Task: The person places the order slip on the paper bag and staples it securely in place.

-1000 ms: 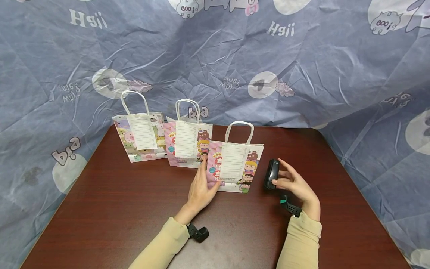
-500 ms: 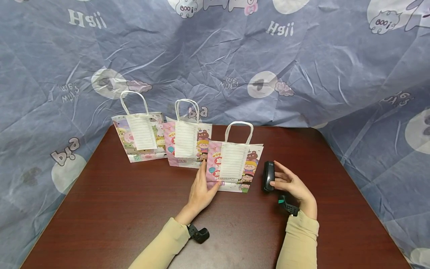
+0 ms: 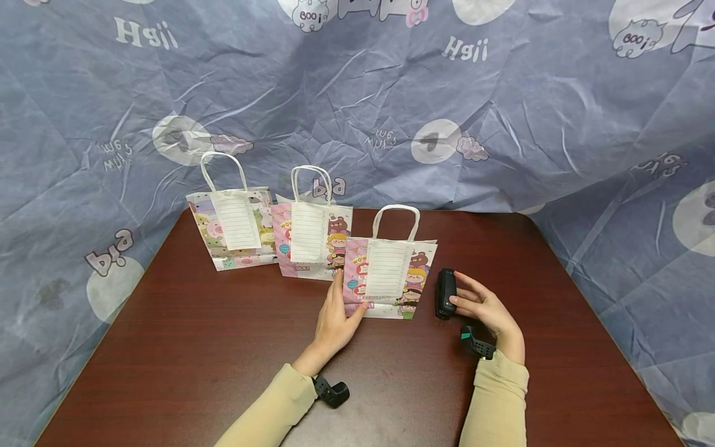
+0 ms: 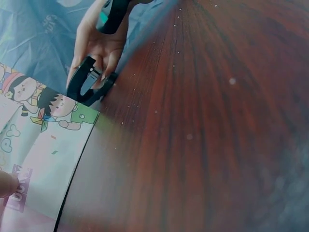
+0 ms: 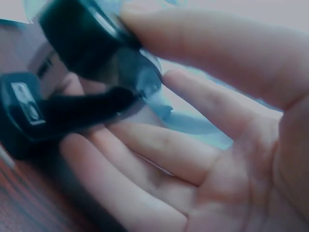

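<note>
The right hand (image 3: 491,313) holds a black stapler (image 3: 445,294) upright on the table, just right of the nearest paper bag (image 3: 414,288). Its thumb and fingers are round the stapler; the right wrist view shows the stapler's two arms (image 5: 72,111) up close, blurred. My left hand (image 3: 333,326) rests at that pink and white cartoon bag's lower left, its thumb on the front face and its fingers stretched along the left edge. In the left wrist view the thumb (image 4: 7,184) touches the bag, and the stapler (image 4: 87,89) stands beyond the bag's corner.
A second pink bag (image 3: 337,233) stands behind and left of the nearest one, a third bag (image 3: 209,233) farther left. White ruled slips hang on all three fronts. The dark wooden table (image 3: 184,347) meets a blue-grey printed cloth (image 3: 357,93) at the back and sides.
The right hand has moved slightly left, bringing the stapler nearer the front bag and turning it more upright. The front bag's top has tipped slightly; the left hand has barely moved.
</note>
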Available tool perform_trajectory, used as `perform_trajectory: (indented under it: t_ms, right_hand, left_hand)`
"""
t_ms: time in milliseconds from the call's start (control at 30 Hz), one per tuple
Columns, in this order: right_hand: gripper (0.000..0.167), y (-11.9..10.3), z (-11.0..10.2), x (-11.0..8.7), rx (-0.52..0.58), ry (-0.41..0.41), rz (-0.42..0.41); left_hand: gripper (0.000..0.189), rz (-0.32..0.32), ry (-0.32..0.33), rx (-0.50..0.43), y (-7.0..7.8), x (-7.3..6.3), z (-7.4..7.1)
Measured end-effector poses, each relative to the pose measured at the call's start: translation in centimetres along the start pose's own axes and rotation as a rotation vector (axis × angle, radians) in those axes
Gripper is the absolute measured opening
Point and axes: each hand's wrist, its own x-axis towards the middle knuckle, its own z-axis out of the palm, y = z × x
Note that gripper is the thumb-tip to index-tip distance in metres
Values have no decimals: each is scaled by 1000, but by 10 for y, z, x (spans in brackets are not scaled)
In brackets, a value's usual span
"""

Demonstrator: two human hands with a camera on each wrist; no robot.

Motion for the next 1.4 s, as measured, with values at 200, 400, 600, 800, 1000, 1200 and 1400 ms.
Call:
perform_trajectory:
  t_ms: [200,400,600,800,1000,1200,1400]
  right_hand:
    - [70,-3,1,1,-13,20,-7]
    - [68,-7,2,1,-77,49,-20]
    - [70,-13,2,0,-152,77,-33]
    - [68,-15,2,2,-198,71,-28]
    - [65,-17,3,-2,-221,58,-35]
    - [62,-15,9,-1,-251,89,-31]
    - [62,-19,14,0,-355,147,-31]
  left_hand:
    - [84,-11,-6,2,-1,-1,0]
    - [84,-9,-9,-1,-1,-1,0]
    - [85,-9,-6,3,-1,-1,0]
    - [86,-15,-11,0,0,-1,0]
    - [90,-39,-29,0,-1,-2,0]
    - [94,-49,-33,5,-1,-1,-5]
    - [96,-36,-62,32,0,2,-12]
